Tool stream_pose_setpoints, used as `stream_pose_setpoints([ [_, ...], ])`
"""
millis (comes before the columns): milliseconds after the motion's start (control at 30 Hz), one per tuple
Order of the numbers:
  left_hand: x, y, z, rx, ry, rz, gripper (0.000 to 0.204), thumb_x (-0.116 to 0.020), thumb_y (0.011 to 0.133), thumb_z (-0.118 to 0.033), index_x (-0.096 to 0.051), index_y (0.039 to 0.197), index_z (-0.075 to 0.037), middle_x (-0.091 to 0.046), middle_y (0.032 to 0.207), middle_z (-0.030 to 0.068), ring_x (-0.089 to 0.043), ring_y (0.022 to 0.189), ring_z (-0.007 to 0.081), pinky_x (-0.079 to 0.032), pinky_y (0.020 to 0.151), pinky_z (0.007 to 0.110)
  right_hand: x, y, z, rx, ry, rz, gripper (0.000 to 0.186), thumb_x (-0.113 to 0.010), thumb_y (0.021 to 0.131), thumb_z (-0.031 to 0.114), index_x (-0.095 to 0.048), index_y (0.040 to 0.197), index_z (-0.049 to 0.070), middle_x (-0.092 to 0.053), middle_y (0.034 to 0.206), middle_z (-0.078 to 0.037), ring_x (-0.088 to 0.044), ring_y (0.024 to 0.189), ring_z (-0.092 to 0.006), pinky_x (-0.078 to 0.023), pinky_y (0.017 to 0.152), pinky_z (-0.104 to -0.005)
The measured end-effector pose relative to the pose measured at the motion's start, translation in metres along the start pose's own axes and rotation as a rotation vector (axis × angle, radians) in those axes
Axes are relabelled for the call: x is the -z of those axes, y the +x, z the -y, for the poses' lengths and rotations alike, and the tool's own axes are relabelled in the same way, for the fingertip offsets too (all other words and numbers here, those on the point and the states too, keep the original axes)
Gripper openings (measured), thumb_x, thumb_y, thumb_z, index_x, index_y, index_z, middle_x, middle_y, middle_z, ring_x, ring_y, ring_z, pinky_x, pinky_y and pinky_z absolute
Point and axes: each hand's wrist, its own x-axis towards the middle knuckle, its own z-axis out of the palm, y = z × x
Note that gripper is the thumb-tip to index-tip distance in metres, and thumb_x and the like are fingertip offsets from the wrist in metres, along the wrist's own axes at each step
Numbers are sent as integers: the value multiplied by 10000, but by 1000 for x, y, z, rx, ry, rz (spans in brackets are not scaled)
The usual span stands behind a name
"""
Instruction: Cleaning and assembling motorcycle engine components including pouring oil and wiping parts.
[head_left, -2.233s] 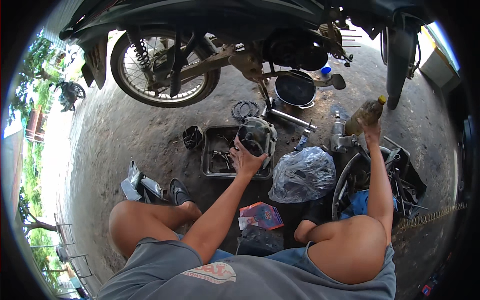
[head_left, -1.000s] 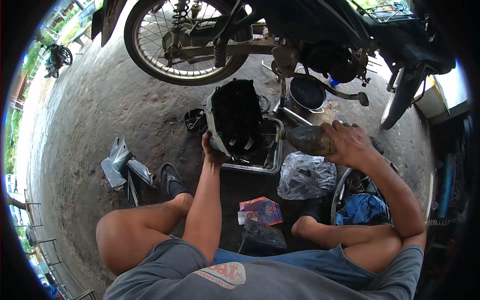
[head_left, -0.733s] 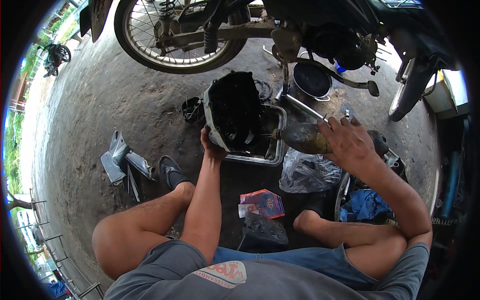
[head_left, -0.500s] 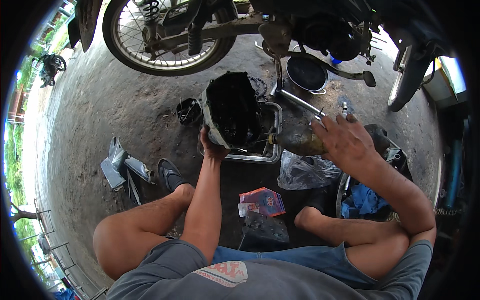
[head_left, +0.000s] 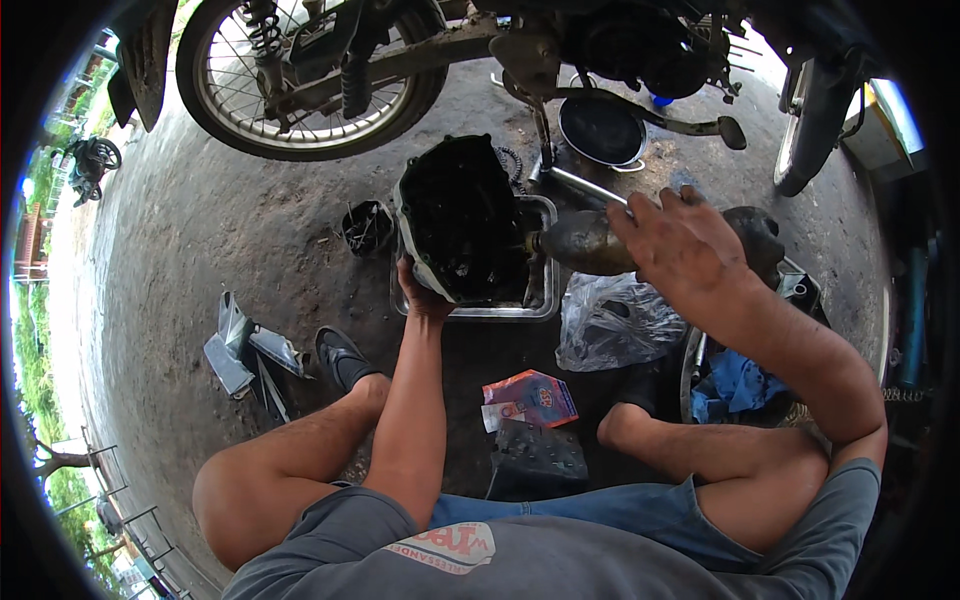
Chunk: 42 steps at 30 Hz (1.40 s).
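Observation:
My left hand (head_left: 425, 292) grips the lower edge of a dark, oily engine cover (head_left: 462, 200), holding it tilted with its hollow inside showing. The cover is over a shallow metal tray (head_left: 548, 300). My right hand (head_left: 685, 238) is closed round a grimy plastic bottle (head_left: 590, 243) lying nearly level. Its neck points left, at the right side of the cover's hollow. Whether any liquid leaves the bottle is too dark to tell. Behind my right fingers, a metal bar (head_left: 585, 185) slants across.
A motorcycle (head_left: 400, 75) stands ahead, its rear wheel at the left. Around me lie a small pot of parts (head_left: 367, 228), a black pan (head_left: 602, 132), a clear plastic bag (head_left: 615, 320), a blue cloth (head_left: 738, 385), an orange packet (head_left: 535, 396) and grey plastic pieces (head_left: 245, 350).
The bottle has moved farther from me and slightly left, its neck closer to the cover's hollow. My left hand keeps its grip on the cover. The whole view has shifted a little.

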Motion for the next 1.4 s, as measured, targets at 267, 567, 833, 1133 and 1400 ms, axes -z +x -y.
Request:
stream_pose_setpoints([
  [267, 19, 8, -6, 104, -15, -24, 824, -742, 785, -476, -509, 1476, -93, -647, 1351, 129, -641, 1225, 328, -525, 1056, 511, 4, -9, -1, 26, -42, -32, 504, -676, 818, 126, -577, 1300, 13, -642, 1077, -91, -665, 987, -236, -501, 858, -348],
  [567, 24, 14, 3, 124, 83, -28, 858, -714, 797, -574, -492, 1493, -123, -603, 1416, 105, -591, 1292, 320, -480, 1102, 502, -22, -5, -6, 58, 103, -251, 569, -696, 792, 184, -571, 1319, 11, -611, 1074, -94, -633, 930, -232, -494, 797, -358],
  [833, 13, 1, 44, 51, -32, -93, 972, -574, 825, -790, -385, 1593, -224, -458, 1587, 81, -484, 1419, 336, -400, 1175, 561, -8, 13, -4, -66, 70, -295, 497, -718, 779, 113, -600, 1249, 6, -655, 1014, -99, -659, 875, -231, -502, 789, -356],
  [1133, 11, 7, 58, 153, -267, -125, 745, -505, 974, -627, -440, 1550, -160, -496, 1555, 113, -493, 1413, 328, -384, 1194, 550, 10, 5, -6, 187, 365, -324, 736, -808, 712, 194, -529, 1364, -3, -632, 1124, -111, -649, 980, -260, -511, 824, -396],
  [1400, -6, 6, 60, 205, -240, -70, 682, -566, 970, -568, -508, 1508, -151, -501, 1556, 110, -457, 1446, 322, -326, 1227, 557, 9, 18, -9, 67, 225, -249, 765, -820, 729, 225, -511, 1398, 21, -615, 1239, -116, -635, 1119, -261, -497, 929, -408],
])
